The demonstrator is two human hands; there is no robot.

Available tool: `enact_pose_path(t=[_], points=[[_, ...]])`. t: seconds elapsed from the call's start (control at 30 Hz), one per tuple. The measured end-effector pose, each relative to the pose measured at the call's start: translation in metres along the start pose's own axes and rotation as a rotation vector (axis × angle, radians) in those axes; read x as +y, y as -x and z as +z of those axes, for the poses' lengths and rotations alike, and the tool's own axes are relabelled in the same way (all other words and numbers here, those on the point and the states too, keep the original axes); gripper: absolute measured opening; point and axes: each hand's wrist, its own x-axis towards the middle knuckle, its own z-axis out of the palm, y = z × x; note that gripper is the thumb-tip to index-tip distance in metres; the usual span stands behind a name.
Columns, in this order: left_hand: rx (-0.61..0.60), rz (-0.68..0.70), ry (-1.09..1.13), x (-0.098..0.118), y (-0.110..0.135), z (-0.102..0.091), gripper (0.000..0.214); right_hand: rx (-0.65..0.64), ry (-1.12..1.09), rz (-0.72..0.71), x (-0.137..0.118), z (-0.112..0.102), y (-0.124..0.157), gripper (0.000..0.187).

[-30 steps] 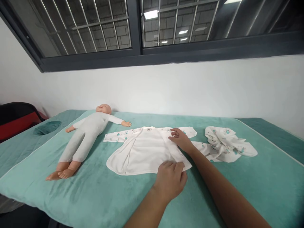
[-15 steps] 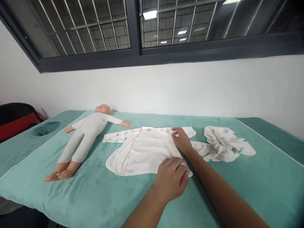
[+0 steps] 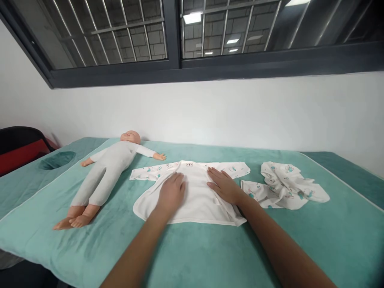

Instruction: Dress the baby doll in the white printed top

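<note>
A white baby jacket [image 3: 195,204] lies spread open, inside up, on the teal padded table [image 3: 192,252], its printed sleeves reaching left and right. My left hand [image 3: 171,192] rests flat on the jacket's left half. My right hand [image 3: 223,186] lies flat on its right half, fingers together and pointing toward the collar. Neither hand holds anything. A baby doll [image 3: 105,172] in a pale grey suit lies on its back to the left of the jacket, head toward the wall.
A crumpled printed garment [image 3: 285,185] lies to the right of the jacket. A round hole [image 3: 57,160] is sunk in the table's far left end. A black and red chair [image 3: 18,146] stands beyond it. A white wall and barred window rise behind.
My left hand let go of the jacket's lower right hem and moved left onto its left half. My right hand released the front edge and flattened on the right half.
</note>
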Motion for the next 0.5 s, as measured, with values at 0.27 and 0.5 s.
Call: enact_pose_path(t=[0.27,0.5], points=[[-0.021,-0.268,0.122,-0.075,-0.029,-0.028,0.040,-0.010,-0.052,0.033,0.000,-0.002,0.000,0.058],[0.118,-0.094,0.043,-0.083,-0.018,-0.022,0.033,0.050,-0.433,0.236,0.002,-0.025,0.006,0.054]])
